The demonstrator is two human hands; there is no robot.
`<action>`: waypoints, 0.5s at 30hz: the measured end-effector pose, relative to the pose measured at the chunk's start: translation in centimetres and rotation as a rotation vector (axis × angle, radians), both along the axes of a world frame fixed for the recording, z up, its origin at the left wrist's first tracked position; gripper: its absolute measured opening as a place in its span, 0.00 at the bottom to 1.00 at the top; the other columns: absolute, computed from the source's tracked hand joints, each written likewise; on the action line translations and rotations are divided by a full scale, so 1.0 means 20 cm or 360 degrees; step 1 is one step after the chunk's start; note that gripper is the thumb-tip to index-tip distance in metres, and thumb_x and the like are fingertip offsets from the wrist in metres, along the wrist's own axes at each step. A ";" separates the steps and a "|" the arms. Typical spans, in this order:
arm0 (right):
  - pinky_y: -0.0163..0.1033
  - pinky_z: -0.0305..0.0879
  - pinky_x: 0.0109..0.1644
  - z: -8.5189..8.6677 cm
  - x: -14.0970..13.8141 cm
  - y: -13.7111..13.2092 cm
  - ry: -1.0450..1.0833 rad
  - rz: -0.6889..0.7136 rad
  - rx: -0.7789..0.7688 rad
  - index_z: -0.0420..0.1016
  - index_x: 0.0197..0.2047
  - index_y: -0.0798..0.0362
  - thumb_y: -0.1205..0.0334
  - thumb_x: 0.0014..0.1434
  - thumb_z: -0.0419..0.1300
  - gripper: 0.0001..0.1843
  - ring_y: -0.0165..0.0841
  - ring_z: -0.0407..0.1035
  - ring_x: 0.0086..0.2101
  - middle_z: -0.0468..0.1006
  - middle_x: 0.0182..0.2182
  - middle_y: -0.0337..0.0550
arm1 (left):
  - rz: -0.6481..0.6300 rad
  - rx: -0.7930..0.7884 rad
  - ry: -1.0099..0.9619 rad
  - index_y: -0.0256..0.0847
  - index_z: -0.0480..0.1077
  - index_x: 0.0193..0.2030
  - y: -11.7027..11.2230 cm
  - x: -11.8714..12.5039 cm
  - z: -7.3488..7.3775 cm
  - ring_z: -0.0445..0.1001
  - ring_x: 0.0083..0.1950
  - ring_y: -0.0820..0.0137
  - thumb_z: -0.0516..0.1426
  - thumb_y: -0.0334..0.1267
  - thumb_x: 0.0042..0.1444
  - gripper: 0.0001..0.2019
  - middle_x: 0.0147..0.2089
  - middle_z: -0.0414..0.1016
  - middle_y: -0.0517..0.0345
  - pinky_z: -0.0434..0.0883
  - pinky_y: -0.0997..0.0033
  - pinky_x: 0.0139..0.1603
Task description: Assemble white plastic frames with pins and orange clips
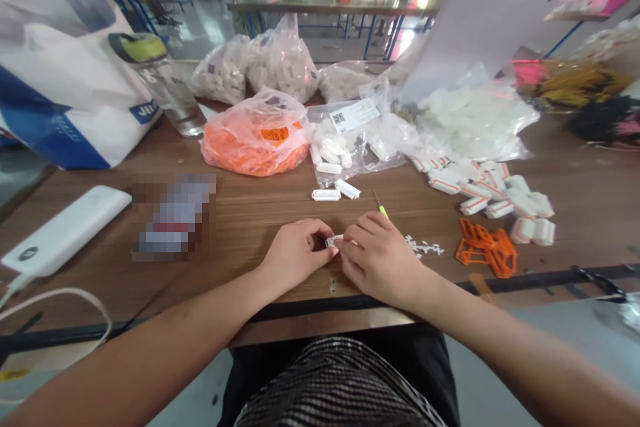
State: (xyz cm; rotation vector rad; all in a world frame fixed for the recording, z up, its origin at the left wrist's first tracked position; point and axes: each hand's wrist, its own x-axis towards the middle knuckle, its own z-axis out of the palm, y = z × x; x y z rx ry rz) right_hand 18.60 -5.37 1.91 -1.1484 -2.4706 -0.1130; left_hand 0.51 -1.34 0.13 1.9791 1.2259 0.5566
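Observation:
My left hand and my right hand meet near the table's front edge, both pinched on one small white plastic piece between them. My right hand also grips a thin tool with a green handle that sticks out behind its fingers. Two loose white pieces lie just beyond my hands. Tiny white bits are scattered right of my right hand.
Orange plastic frames and a heap of white pieces with red stripes lie at right. An orange-filled bag, clear bags of white parts, a water bottle, a white power bank and a large white bag stand behind and left.

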 end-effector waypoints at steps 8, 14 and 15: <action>0.43 0.66 0.36 0.03 0.58 0.03 0.0310 -0.0685 -0.0968 0.81 0.31 0.50 0.58 0.56 0.59 0.10 0.37 0.73 0.30 0.81 0.29 0.44 | -0.0009 0.0012 -0.0002 0.42 0.75 0.33 0.00 -0.01 0.00 0.60 0.23 0.76 0.63 0.35 0.49 0.04 0.23 0.67 0.67 0.59 0.75 0.28; 0.43 0.68 0.37 0.02 0.72 0.04 0.0232 -0.0609 -0.1310 0.82 0.32 0.49 0.55 0.56 0.59 0.11 0.37 0.74 0.32 0.81 0.32 0.45 | -0.0031 0.0056 0.0013 0.43 0.75 0.33 0.01 -0.01 0.00 0.60 0.23 0.76 0.63 0.35 0.49 0.04 0.22 0.66 0.68 0.59 0.74 0.28; 0.44 0.68 0.37 0.03 0.71 0.05 0.0205 -0.0616 -0.1306 0.81 0.31 0.48 0.56 0.56 0.59 0.11 0.37 0.74 0.32 0.81 0.32 0.45 | -0.0023 0.0048 0.0017 0.43 0.75 0.33 0.01 -0.01 0.00 0.60 0.23 0.76 0.63 0.36 0.49 0.04 0.22 0.65 0.68 0.59 0.74 0.28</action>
